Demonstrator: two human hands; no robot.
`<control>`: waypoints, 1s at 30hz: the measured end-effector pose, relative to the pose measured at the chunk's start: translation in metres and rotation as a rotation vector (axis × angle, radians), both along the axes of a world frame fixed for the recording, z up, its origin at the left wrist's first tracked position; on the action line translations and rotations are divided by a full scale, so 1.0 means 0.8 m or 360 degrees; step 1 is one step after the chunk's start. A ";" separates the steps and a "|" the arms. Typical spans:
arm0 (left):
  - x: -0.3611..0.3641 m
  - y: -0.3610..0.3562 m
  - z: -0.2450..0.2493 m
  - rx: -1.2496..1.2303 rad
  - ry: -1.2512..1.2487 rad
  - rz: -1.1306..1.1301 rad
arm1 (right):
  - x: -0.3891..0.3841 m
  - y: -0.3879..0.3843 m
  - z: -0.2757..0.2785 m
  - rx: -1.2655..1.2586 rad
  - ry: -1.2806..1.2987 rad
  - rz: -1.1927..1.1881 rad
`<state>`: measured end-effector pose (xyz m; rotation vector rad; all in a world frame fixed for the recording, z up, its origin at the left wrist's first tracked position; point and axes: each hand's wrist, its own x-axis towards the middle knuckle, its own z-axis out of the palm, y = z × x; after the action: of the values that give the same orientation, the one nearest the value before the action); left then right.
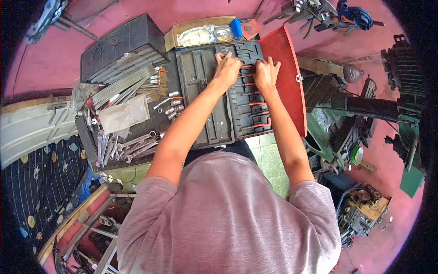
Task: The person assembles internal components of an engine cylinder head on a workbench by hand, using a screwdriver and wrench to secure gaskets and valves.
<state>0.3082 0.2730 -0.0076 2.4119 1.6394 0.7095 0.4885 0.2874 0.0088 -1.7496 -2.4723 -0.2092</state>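
A black moulded tool tray (pixel 237 105) lies in an opened case, with several red-handled tools (pixel 258 104) set across its slots. My left hand (pixel 228 69) is closed over the upper left part of this tray, its fingers bent and pressed together. Opposite it, my right hand (pixel 267 74) is closed at the tray's right edge, next to the red lid (pixel 285 82). A short red handle (pixel 247 66) shows between the two hands. Whatever the fingertips pinch is hidden beneath them. To the left is a second black tray half (pixel 220 121) with long recesses.
Wrenches (pixel 137 145), sockets (pixel 174 108) and thin metal rods (pixel 123 86) crowd the bench on the left. A black drawer cabinet (pixel 123 50) stands behind them. A cardboard box (pixel 200 34) sits beyond the case, and machinery (pixel 406 91) is at the right.
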 end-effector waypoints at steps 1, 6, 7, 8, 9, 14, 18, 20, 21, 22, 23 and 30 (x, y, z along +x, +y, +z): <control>-0.003 0.004 -0.003 -0.0046 0.0001 -0.0006 | 0.001 -0.001 0.003 0.0011 -0.0004 0.0006; -0.035 -0.021 0.027 -0.0039 0.0105 0.0058 | -0.009 -0.016 0.028 0.0051 -0.0042 0.0031; -0.048 -0.029 0.032 -0.0031 0.0109 0.0073 | -0.015 -0.021 0.031 0.0060 -0.0038 0.0046; -0.062 -0.038 0.037 0.0010 -0.0022 0.0101 | -0.023 -0.027 0.033 0.0069 0.0069 0.0161; -0.077 -0.046 0.042 0.0051 -0.0154 0.0130 | -0.031 -0.030 0.035 0.0076 0.0176 0.0278; -0.167 -0.086 0.045 0.0083 -0.0040 0.0320 | -0.106 -0.054 0.033 0.0076 0.0304 0.0542; -0.222 -0.120 0.053 -0.0119 0.0057 0.0342 | -0.171 -0.083 0.036 -0.0108 0.0323 0.0771; -0.237 -0.138 0.052 -0.0343 0.0047 0.0355 | -0.198 -0.096 0.028 -0.0190 0.0365 0.0891; -0.243 -0.146 0.048 -0.0341 0.0049 0.0368 | -0.210 -0.104 0.027 -0.0217 0.0317 0.0915; -0.247 -0.155 0.043 -0.0315 0.0121 0.0360 | -0.221 -0.110 0.024 -0.0315 0.0331 0.0924; -0.251 -0.162 0.038 -0.0289 0.0193 0.0347 | -0.232 -0.115 0.023 -0.0276 0.0324 0.0983; -0.264 -0.192 0.018 -0.0314 0.0131 0.0330 | -0.265 -0.130 0.000 -0.0259 -0.0023 0.1048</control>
<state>0.0970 0.1194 0.0067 2.1837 1.9126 0.4547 0.2764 0.1833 0.0087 -0.8803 -2.9732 0.0397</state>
